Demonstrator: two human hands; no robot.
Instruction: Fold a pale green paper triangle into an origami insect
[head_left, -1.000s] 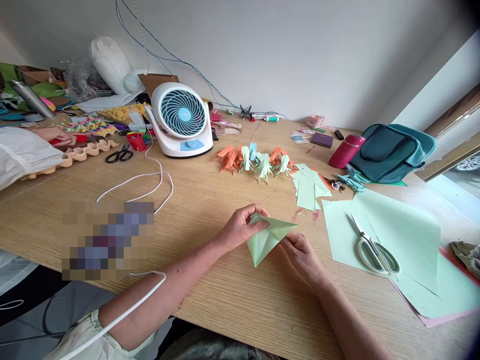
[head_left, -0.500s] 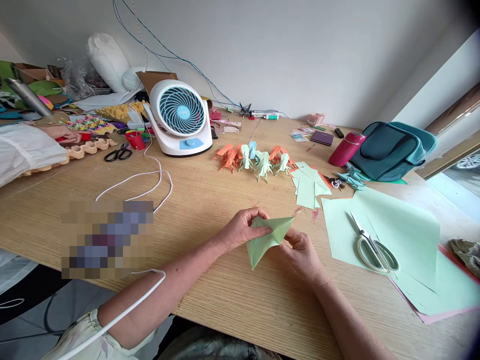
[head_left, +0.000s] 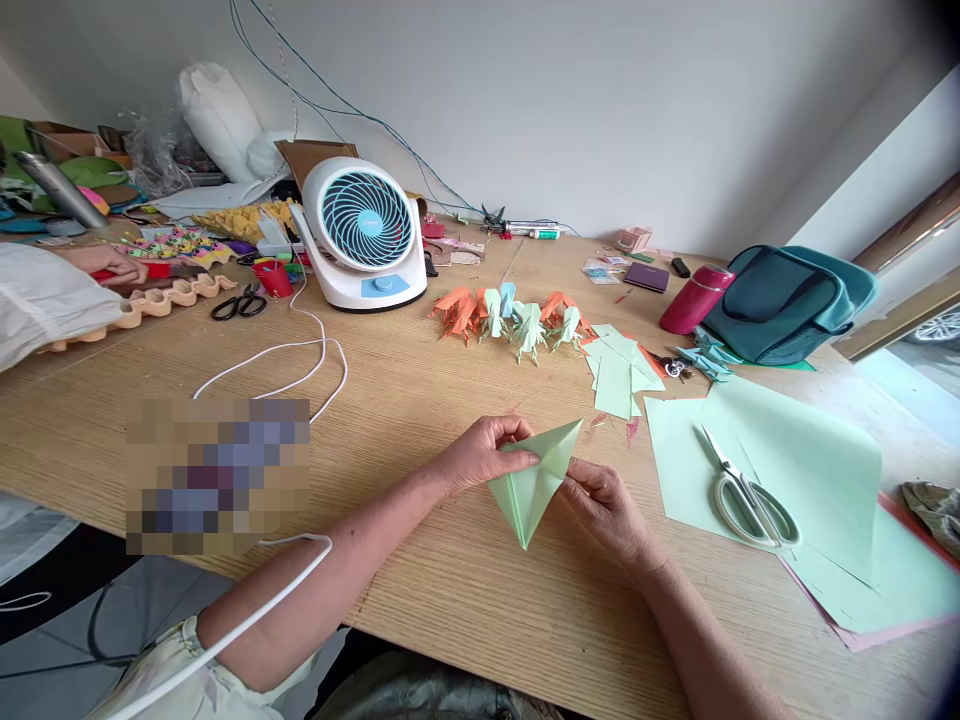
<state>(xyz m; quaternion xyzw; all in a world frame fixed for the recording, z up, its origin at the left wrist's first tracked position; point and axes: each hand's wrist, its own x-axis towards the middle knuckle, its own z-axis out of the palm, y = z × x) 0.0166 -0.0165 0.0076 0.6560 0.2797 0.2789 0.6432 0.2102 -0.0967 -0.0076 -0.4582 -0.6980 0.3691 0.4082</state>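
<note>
Folded green paper (head_left: 534,482), a kite-like piece with its narrow tip pointing toward the person, was held just above the worktop (head_left: 450,620) between both hands. The left hand (head_left: 484,455) had closed on the paper's upper left edge, thumb on top and fingers curled behind it. The right hand (head_left: 607,505) pinched the paper's right edge between thumb and fingertips, the rest of the hand lying low near the wood.

Right of the folded paper, well apart, lay large green sheets (head_left: 795,470) with a pair of white-handled scissors (head_left: 746,495) on them. Beyond the paper, farther up the worktop, stood a row of orange and green origami figures (head_left: 517,320), with a small stack of cut green pieces (head_left: 619,370) beside them. A white desk fan (head_left: 364,235) stood up and to the left of the paper, its white cable (head_left: 300,350) looping across the wood. Far to the paper's left, another person's hand (head_left: 105,262) rested by some coloured craft pieces.
</note>
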